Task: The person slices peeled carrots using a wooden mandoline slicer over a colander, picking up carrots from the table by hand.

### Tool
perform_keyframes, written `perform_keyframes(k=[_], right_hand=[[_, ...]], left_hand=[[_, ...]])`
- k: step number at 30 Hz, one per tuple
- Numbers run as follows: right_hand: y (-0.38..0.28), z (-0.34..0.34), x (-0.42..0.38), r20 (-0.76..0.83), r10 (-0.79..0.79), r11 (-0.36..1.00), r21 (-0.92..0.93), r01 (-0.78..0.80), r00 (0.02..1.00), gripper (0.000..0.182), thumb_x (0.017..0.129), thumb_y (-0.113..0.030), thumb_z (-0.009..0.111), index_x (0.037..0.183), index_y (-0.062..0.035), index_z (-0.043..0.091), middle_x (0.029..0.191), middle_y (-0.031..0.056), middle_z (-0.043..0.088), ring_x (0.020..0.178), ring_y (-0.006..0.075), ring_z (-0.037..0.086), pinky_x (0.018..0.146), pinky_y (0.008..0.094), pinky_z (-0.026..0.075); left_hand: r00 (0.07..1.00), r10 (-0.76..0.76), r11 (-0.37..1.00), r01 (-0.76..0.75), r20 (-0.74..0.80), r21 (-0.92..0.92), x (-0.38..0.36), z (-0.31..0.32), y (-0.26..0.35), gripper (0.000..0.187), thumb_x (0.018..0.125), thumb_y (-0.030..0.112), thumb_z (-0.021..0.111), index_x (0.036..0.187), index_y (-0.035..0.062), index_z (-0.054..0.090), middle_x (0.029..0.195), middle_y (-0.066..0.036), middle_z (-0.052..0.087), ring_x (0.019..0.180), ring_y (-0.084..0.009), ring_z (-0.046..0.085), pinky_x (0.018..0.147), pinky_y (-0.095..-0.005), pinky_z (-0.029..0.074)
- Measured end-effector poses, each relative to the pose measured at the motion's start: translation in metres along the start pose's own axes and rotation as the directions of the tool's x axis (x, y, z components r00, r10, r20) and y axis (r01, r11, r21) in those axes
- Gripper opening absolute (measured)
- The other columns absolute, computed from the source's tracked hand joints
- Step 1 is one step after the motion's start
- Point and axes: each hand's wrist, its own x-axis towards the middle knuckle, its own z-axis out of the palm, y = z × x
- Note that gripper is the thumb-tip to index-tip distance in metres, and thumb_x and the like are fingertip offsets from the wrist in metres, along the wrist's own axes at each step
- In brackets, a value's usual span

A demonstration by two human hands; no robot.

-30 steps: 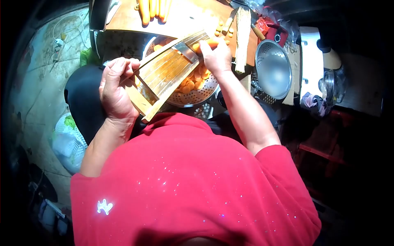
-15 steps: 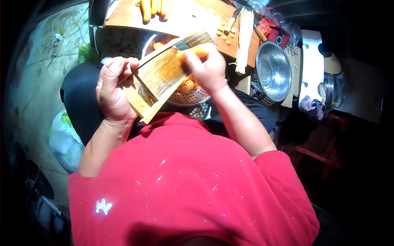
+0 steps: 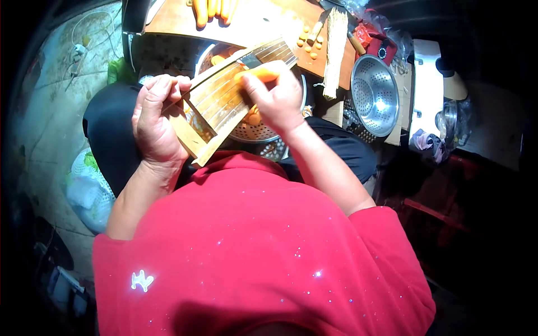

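My left hand [image 3: 156, 115] grips the near end of a wooden mandoline slicer [image 3: 218, 103], which slants up and away to the right. Closed round a carrot [image 3: 266, 73], my right hand [image 3: 276, 98] presses it onto the slicer's board close to the dark blade [image 3: 249, 60]. Below the slicer stands a metal colander [image 3: 255, 133], partly hidden by it. Orange carrot slices [image 3: 254, 117] lie in that colander.
Several whole carrots [image 3: 216, 10] lie on a wooden table [image 3: 174, 22] ahead. Carrot pieces [image 3: 307, 42], a knife [image 3: 319, 27] and a straw bundle [image 3: 334, 53] are at its right. Another colander [image 3: 374, 95] stands farther right. A plastic bag [image 3: 89, 196] sits on the floor at left.
My right hand has shifted slightly left and down with the carrot along the slicer. My left hand keeps its hold in nearly the same place.
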Motion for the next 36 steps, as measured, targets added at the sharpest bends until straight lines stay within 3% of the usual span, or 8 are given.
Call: perform_keyframes(k=[3,7,9,11,15,21,27,36], right_hand=[[0.031,-0.008,0.027,-0.020,0.452,0.888,-0.079,-0.452,0.892,0.027,0.079,-0.023,0.071,0.086,-0.0001,0.060,0.076,0.0099,0.066,0.068,0.0171,0.064,0.066,0.0298,0.051],[0.016,-0.006,0.019,0.017,0.390,0.920,0.027,-0.390,0.921,0.026,0.079,-0.022,0.070,0.085,0.0004,0.060,0.077,0.0098,0.066,0.068,0.0144,0.063,0.065,0.0281,0.051],[-0.005,0.000,0.001,0.066,0.014,0.998,-0.069,-0.010,0.998,0.024,0.079,-0.020,0.071,0.088,-0.0004,0.060,0.075,0.0085,0.065,0.067,0.0157,0.063,0.064,0.0282,0.050],[-0.017,0.001,-0.007,0.005,-0.017,1.000,-0.012,0.017,1.000,0.024,0.078,-0.020,0.072,0.088,-0.0019,0.061,0.074,0.0090,0.065,0.066,0.0176,0.063,0.064,0.0280,0.050],[0.036,-0.003,0.023,-0.057,0.504,0.864,0.036,-0.502,0.862,0.030,0.074,-0.028,0.072,0.080,-0.0023,0.059,0.074,0.0109,0.065,0.067,0.0218,0.064,0.067,0.0330,0.051],[-0.009,-0.002,-0.003,0.041,0.079,0.994,-0.082,-0.075,0.996,0.024,0.077,-0.023,0.074,0.082,-0.0027,0.061,0.076,0.0061,0.062,0.067,0.0145,0.060,0.065,0.0271,0.049],[0.043,-0.004,0.021,-0.037,0.460,0.884,-0.070,-0.462,0.887,0.034,0.074,-0.034,0.072,0.086,-0.0039,0.061,0.083,0.0146,0.066,0.078,0.0273,0.065,0.074,0.0348,0.050],[0.050,-0.016,0.018,0.069,0.464,0.886,-0.017,-0.464,0.883,0.036,0.078,-0.031,0.068,0.098,-0.0017,0.062,0.090,0.0125,0.066,0.083,0.0206,0.064,0.078,0.0301,0.049]], left_hand=[[1.000,-0.013,1.000,0.013,-0.018,0.014,0.000,0.001,0.001,0.016,0.090,0.014,0.053,0.082,0.0012,0.055,0.078,-0.006,0.054,0.085,-0.0186,0.057,0.093,-0.0350,0.043],[1.000,0.019,0.998,-0.018,0.019,-0.059,0.002,-0.002,-0.001,0.012,0.088,0.011,0.056,0.088,-0.0004,0.058,0.078,-0.008,0.057,0.084,-0.0183,0.058,0.085,-0.0300,0.045],[0.999,0.028,0.998,-0.027,0.022,-0.051,0.003,-0.001,-0.001,0.012,0.088,0.011,0.056,0.088,-0.0004,0.059,0.078,-0.008,0.058,0.084,-0.0183,0.058,0.085,-0.0301,0.045],[0.999,0.027,0.999,-0.026,0.033,-0.034,0.001,-0.001,-0.001,0.012,0.088,0.011,0.056,0.088,-0.0004,0.059,0.078,-0.008,0.058,0.084,-0.0184,0.058,0.085,-0.0302,0.045],[1.000,-0.001,1.000,0.001,0.003,-0.016,0.001,0.000,0.000,0.013,0.089,0.012,0.054,0.086,0.0001,0.058,0.078,-0.006,0.055,0.084,-0.0185,0.058,0.089,-0.0322,0.044],[1.000,0.014,0.999,-0.014,0.010,-0.042,0.004,-0.002,0.000,0.012,0.088,0.012,0.056,0.086,-0.0001,0.059,0.078,-0.007,0.058,0.083,-0.0182,0.059,0.085,-0.0304,0.045],[1.000,-0.003,1.000,0.003,0.008,0.004,0.001,-0.002,0.000,0.014,0.089,0.013,0.055,0.085,0.0001,0.058,0.079,-0.007,0.056,0.084,-0.0185,0.058,0.089,-0.0323,0.045],[1.000,0.000,1.000,0.000,0.012,-0.001,0.004,-0.001,0.001,0.014,0.090,0.014,0.053,0.086,0.0006,0.057,0.077,-0.006,0.054,0.087,-0.0195,0.058,0.092,-0.0342,0.044]])
